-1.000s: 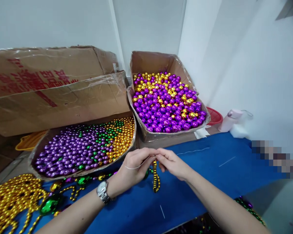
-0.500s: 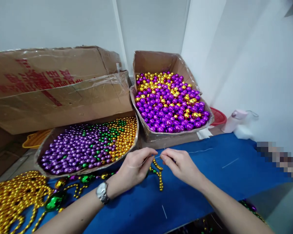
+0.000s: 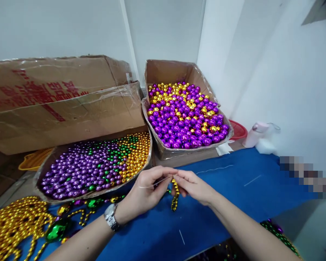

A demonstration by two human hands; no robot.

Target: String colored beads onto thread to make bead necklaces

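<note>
Over the blue cloth (image 3: 212, 214), the fingertips of my two hands meet. My left hand (image 3: 148, 188), with a watch on its wrist, is closed in a pinch on a thin pale string (image 3: 161, 181), whose loose end crosses back over the hand. My right hand (image 3: 194, 186) is pinched at the same spot, closed on the string; exactly what lies between its fingertips is hidden. A short strand of gold beads (image 3: 175, 197) hangs below the joined fingers, partly in front of the right hand's curled fingers.
A box rim (image 3: 149, 159) surrounds small purple, green and gold beads. Behind it stands a box (image 3: 165, 154) of larger purple and gold beads. Gold bead strands (image 3: 16, 224) lie at left beside a large green bead (image 3: 57, 230). A red basket (image 3: 239, 130) and pink bottle (image 3: 256, 134) stand right.
My right hand has moved left, closing the small gap to my left fingertips. The gold strand now hangs closer under the fingers. The view has shifted slightly.
</note>
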